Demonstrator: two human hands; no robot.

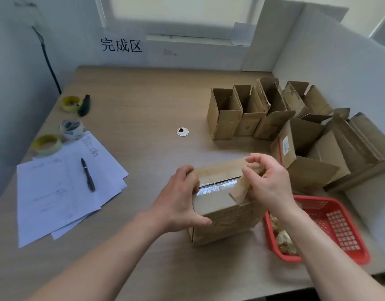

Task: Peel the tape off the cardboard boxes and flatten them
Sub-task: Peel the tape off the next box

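Left hand (182,199): fingers curled over the left top edge of the closed brown cardboard box (222,213), thumb spread against its near side; it grips the box.

Right hand (266,181): fingers bunched, pinching a strip of clear-brown packing tape (241,187) lifted off the right end of the box top.

Closed brown cardboard box: stands on the table in front of the person, top flaps shut, glossy tape along the centre seam, partly peeled at the right end.

Light wood-grain table (143,105): carries everything listed below; white partition walls on three sides, black characters on the far wall behind the box.

Group of open-topped brown cardboard boxes (263,114): beyond and right of the held box, some upright, some tipped.

Red plastic mesh basket (339,224): just right of the held box, holding crumpled tape wads (283,237).

White paper sheets (61,187): left of the held box, a black pen (88,174) lying on them.

Three tape rolls (71,128): beyond the sheets, far left of the held box; a dark-handled tool (84,105) beside the farthest.
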